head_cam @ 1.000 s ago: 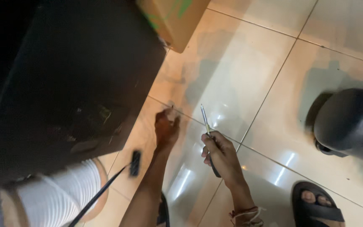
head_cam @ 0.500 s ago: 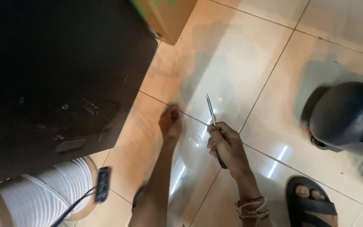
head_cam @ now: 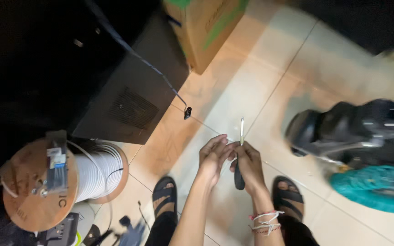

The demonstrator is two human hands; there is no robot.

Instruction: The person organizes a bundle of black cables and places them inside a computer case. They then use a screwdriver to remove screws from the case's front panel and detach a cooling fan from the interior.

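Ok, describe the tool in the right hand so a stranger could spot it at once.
Start at the tiled floor, between the two sandalled feet. There the right hand grips a screwdriver, with the left hand touching its shaft. Its thin bright metal shaft points upward from a black handle.

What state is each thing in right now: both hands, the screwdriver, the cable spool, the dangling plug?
Right hand: closed around the screwdriver handle.
Left hand: fingertips meeting the right hand by the shaft.
Screwdriver: upright, tip up.
Cable spool: on its side, partly wound.
Plug: hanging, unplugged.
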